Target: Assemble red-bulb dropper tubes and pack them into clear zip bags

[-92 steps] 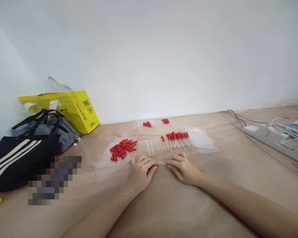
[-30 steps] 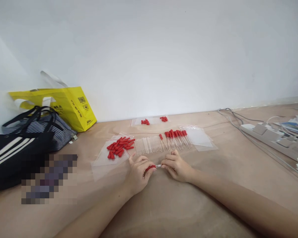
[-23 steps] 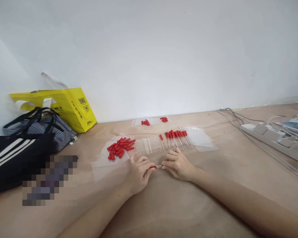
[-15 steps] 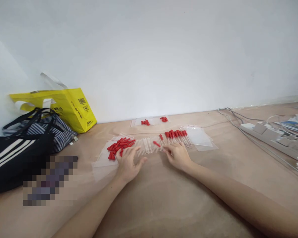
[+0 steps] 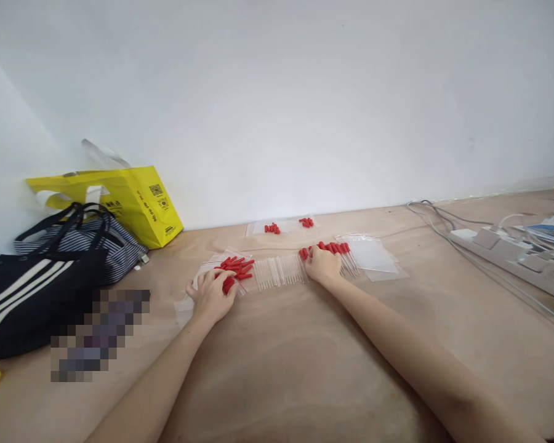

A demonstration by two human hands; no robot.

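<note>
Several loose red rubber caps [image 5: 235, 266] lie piled on clear plastic bags [image 5: 184, 312] at the left. Over the near part of that pile rests my left hand [image 5: 212, 296], fingers curled among the caps; its grip is too small to make out. A row of thin clear tubes [image 5: 279, 272] lies side by side in the middle. At its right end, several tubes carry red caps [image 5: 344, 248]. My right hand [image 5: 324, 264] is closed at the red caps there, its fingertips on a cap at the top of a tube.
Flat clear bags [image 5: 373, 255] lie right of the row, and a bag with red caps [image 5: 271, 228] lies near the wall. A yellow bag [image 5: 152, 206] and a black bag [image 5: 41, 301] stand left. A white power strip [image 5: 508, 255] with cables is at the right.
My left hand has moved left onto the loose caps. My right hand has moved up to the row's capped tops. The red cap that lay across the clear tubes no longer shows there.
</note>
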